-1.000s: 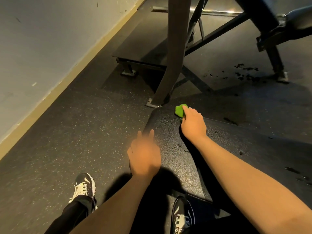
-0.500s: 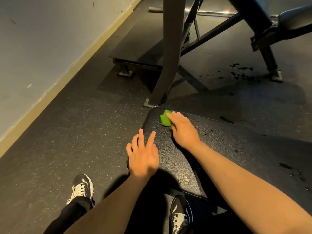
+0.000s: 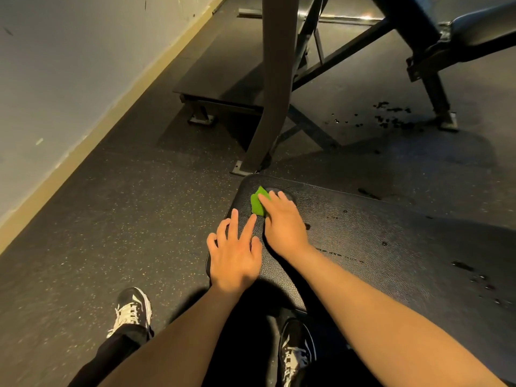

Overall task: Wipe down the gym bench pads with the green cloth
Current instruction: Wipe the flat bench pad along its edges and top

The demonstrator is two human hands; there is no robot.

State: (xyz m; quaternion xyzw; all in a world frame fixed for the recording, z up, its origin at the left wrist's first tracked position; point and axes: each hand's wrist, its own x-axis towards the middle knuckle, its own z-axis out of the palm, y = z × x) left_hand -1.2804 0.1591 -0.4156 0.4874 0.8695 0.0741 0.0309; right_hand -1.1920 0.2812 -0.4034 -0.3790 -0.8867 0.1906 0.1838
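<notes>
A gym is indicated: a black textured vinyl bench pad (image 3: 377,247) is seen beneath the fingers (image 3: 234,222), speckled black rubber flooring (image 3: 111,233) is laid to their left, and dark steel equipment frames (image 3: 275,79) and a second grey padded bench (image 3: 480,26) are seen beyond them.

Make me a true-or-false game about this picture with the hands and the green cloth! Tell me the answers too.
1. The right hand presses the green cloth onto the black bench pad. True.
2. The left hand holds a spray bottle. False: it holds nothing, and its fingers are spread at the pad's edge.
3. Dark droplets sit on the pad, off to the right. True.
4. The person is barefoot. False: the person wears black and white shoes.
5. The green cloth lies on the floor. False: it is on the pad, near its far corner.
</notes>
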